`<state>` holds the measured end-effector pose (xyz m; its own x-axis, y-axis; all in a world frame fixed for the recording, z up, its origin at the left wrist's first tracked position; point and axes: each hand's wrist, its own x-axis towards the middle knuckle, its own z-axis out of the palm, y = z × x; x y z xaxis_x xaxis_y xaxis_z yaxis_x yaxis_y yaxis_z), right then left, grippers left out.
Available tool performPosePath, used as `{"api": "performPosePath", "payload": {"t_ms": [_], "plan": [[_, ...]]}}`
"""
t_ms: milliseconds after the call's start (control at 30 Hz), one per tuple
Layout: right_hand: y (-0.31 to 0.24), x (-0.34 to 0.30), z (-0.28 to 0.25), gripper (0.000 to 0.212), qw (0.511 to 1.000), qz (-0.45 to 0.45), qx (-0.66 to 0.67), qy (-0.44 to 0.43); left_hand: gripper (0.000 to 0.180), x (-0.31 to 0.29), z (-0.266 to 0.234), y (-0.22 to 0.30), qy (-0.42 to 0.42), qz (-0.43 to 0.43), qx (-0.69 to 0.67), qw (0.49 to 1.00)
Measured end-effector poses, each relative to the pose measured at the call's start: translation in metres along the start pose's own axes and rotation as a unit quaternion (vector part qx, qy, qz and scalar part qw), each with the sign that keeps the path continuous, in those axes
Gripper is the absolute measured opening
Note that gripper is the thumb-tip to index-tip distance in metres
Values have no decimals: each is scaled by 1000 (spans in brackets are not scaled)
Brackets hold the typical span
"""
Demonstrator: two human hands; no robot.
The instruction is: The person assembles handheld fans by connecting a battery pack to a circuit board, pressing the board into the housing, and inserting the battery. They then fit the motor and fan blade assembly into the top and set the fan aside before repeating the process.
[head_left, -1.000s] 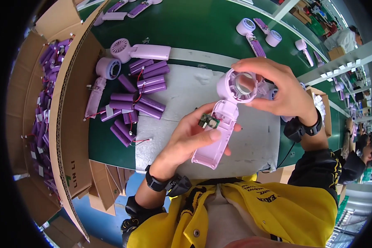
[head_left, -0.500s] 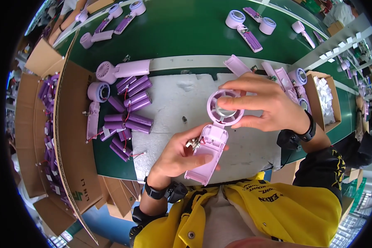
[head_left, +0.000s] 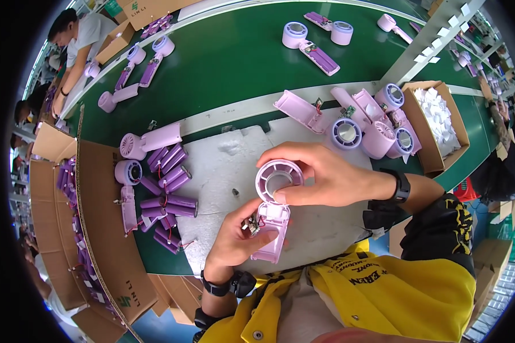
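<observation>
The pale pink handheld fan (head_left: 273,212) was held up over the middle of the white foam sheet (head_left: 320,243), toward the sheet's near edge, its round head pointing away from the wearer and its handle lying open like a shallow tray. The left hand (head_left: 234,239) was curled around the handle from the left, thumb laid across the hollow inside; the fingers underneath were mostly hidden. The right hand (head_left: 326,182) was bent around the head from the other side, forefinger over the far rim and thumb at the rim's near side, so both hands had closed on the one fan. A small circuit board (head_left: 251,224) stuck out over the sheet beside the handle, close against the left hand. Along the sheet's left edge lay a heap of purple battery cells (head_left: 174,204) with red leads, and farther left of the sheet stood a tall cardboard carton (head_left: 111,228). At the sheet's far right corner sat a cluster of pink fan parts (head_left: 377,139), and right of the sheet, past that cluster, an open box (head_left: 422,140) full of white pieces (head_left: 438,119). Beyond the sheet's far edge ran a pale rail (head_left: 226,117), with more fan assemblies (head_left: 294,35) on the green surface (head_left: 223,68) behind it.
</observation>
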<state>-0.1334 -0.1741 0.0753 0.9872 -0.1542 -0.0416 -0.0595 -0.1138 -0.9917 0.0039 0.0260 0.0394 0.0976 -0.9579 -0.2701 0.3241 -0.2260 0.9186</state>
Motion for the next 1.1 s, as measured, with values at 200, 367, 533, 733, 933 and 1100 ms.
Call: {"api": "performPosePath", "payload": {"t_ms": [200, 367, 533, 733, 933, 1100], "plan": [[23, 1, 10, 44, 991, -113, 8, 71, 57, 0, 0, 0, 6, -32, 36, 999], [21, 0, 8, 39, 995, -80, 18, 56, 55, -1, -1, 1, 5, -28, 36, 999], [14, -1, 4, 34, 999, -12, 42, 25, 55, -2, -3, -3, 26, -23, 86, 996], [23, 0, 1, 31, 982, 46, 182, 16, 57, 3, 0, 0, 18, -40, 28, 999], [26, 1, 2, 32, 989, 19, 141, 40, 61, 2, -5, -7, 5, -11, 14, 1000], [24, -6, 4, 35, 999, 8, 41, 34, 58, 7, -5, -11, -9, 29, 53, 998]]}}
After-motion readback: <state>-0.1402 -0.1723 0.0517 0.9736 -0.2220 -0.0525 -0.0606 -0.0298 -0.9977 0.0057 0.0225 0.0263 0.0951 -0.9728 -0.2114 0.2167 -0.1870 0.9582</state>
